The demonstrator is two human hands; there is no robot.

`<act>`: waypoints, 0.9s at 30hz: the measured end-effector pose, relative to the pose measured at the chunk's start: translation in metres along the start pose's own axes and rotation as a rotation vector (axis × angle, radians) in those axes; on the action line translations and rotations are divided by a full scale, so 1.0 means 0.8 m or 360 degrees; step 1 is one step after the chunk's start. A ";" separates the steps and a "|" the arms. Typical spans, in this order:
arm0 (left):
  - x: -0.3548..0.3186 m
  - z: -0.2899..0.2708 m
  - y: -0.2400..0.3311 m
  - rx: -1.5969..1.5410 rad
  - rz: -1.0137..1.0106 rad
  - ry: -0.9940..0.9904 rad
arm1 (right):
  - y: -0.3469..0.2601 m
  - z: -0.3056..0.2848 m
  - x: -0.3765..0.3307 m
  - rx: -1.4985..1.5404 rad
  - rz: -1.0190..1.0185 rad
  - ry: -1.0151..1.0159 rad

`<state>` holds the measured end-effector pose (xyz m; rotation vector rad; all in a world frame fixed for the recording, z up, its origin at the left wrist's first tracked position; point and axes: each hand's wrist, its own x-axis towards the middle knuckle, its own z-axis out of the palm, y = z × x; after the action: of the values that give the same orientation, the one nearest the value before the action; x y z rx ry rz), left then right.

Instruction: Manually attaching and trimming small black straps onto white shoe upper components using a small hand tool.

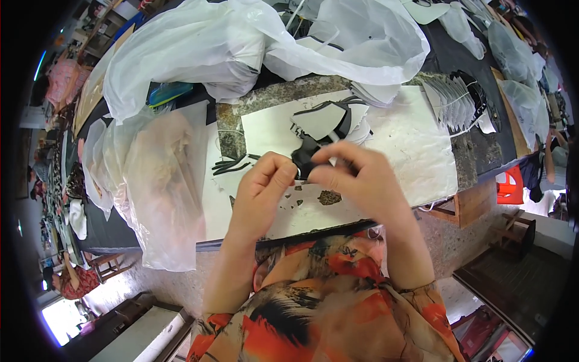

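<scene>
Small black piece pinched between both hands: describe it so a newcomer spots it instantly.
Start at the white sheet covering the stone worktop. Over its near edge, the left hand and right hand meet. Between their fingertips sits the small black piece, the only cut part off the table.

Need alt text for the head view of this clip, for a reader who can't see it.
Both hands, left hand and right hand, pinch a small black piece together over a worn white work surface. A stack of white-and-black cut pieces lies just beyond it, and clear plastic bags sit to the left and along the far side.
</scene>
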<state>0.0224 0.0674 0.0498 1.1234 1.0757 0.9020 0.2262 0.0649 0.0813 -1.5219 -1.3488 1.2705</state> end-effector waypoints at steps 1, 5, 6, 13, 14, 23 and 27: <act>-0.002 0.008 0.001 0.0011 0.0050 -0.0020 | -0.001 0.000 -0.008 0.0050 0.0043 -0.0222; -0.005 0.021 -0.001 0.0186 0.0174 -0.0154 | 0.007 0.001 -0.022 0.0022 0.0115 -0.0167; -0.005 0.021 -0.002 0.0183 0.0172 -0.0155 | 0.008 0.001 -0.024 0.0020 0.0118 -0.0167; -0.019 0.019 -0.001 0.0264 0.0152 -0.0142 | 0.035 -0.007 -0.024 0.0342 0.0189 -0.0187; -0.023 0.016 -0.001 0.0139 0.0104 -0.0073 | 0.035 -0.009 -0.023 0.0289 0.0204 -0.0145; -0.044 -0.015 0.024 0.0304 0.0153 0.0305 | 0.070 -0.033 -0.028 -0.0493 0.0073 0.0500; -0.046 0.024 0.015 0.0709 0.0235 0.0104 | 0.028 -0.008 -0.048 -0.0137 -0.0001 -0.0103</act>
<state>0.0310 0.0306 0.0703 1.5659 1.2993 0.8389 0.2395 0.0235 0.0692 -1.5502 -1.4621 1.2862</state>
